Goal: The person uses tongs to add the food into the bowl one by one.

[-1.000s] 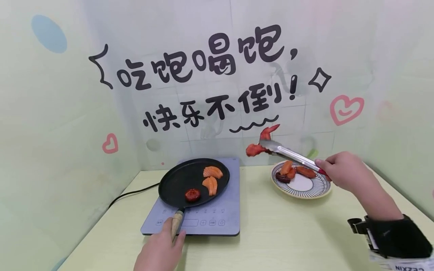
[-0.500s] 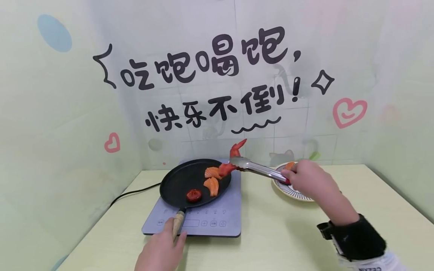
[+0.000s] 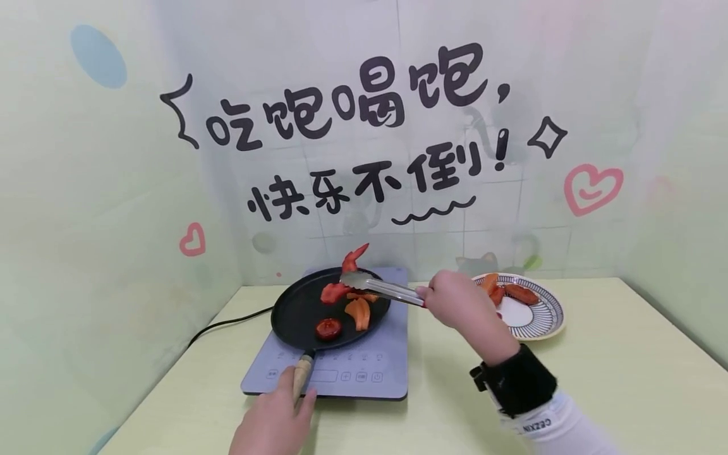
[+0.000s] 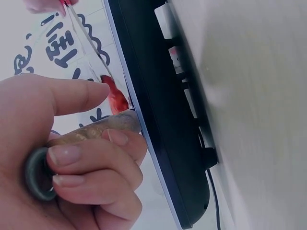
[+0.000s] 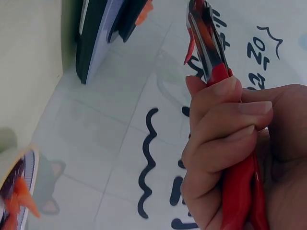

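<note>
My left hand (image 3: 273, 417) grips the wooden handle (image 3: 303, 374) of a black frying pan (image 3: 301, 303), its fingers wrapped round it in the left wrist view. Metal tongs (image 3: 392, 291) with red grips (image 5: 240, 191) are in my right hand (image 3: 463, 305). Pinched in their tips is a red chicken wing (image 3: 335, 292), overlapping the pan's far right part in the head view. Orange salmon slices (image 3: 359, 314) lie on the pan's right side, one partly hidden behind the tongs. A round dark-red piece of food (image 3: 328, 328) sits near the handle.
The pan stands on a grey-blue induction cooktop (image 3: 392, 379) with a black cord (image 3: 227, 322) running left. To the right, a patterned plate (image 3: 548, 316) bears several pieces of food, partly hidden by my right arm. A printed wall (image 3: 432, 246) rises behind the table (image 3: 455, 417).
My right hand has carried the tongs and chicken wing leftward and down, from near the plate to over the pan. My left hand has kept its hold on the handle.
</note>
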`<state>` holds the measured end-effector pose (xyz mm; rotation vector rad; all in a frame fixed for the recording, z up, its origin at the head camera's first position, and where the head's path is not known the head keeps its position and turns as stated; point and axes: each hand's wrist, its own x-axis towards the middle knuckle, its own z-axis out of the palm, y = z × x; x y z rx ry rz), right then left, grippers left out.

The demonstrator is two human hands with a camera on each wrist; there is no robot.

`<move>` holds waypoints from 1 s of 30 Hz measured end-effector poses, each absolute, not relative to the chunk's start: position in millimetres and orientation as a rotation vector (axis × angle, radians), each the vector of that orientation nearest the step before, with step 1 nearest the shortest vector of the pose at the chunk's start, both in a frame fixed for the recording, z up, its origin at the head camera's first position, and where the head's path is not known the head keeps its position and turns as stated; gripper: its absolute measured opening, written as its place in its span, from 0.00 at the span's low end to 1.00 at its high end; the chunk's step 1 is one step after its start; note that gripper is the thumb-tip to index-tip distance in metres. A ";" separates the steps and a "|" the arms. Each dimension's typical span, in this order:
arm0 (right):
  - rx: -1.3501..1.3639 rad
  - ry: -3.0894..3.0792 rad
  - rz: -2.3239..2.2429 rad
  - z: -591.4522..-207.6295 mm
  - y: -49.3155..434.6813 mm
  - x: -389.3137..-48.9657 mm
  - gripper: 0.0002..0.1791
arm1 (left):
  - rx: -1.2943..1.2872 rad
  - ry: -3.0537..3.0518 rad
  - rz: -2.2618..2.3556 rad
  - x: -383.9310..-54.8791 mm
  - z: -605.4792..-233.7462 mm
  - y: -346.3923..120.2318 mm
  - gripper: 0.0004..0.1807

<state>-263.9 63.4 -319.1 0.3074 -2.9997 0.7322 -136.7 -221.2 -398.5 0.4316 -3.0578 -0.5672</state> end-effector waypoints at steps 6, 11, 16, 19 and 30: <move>0.324 -3.007 0.770 -324.9 34.1 -277.8 0.24 | 0.467 -3.072 -0.572 -137.7 -398.3 -219.7 0.41; 0.426 -3.065 0.725 -319.4 8.8 -294.9 0.26 | 0.480 -3.082 -0.554 -137.2 -397.3 -220.6 0.41; 0.540 -3.211 0.699 -306.5 -11.9 -313.5 0.33 | 0.479 -3.088 -0.552 -137.6 -397.0 -221.3 0.41; 0.494 -3.275 0.820 -302.5 -20.5 -319.2 0.27 | 0.472 -3.092 -0.555 -139.0 -397.2 -220.0 0.42; 0.339 -3.270 1.120 -305.5 -34.3 -324.1 0.17 | 0.483 -3.120 -0.543 -141.3 -397.5 -217.9 0.42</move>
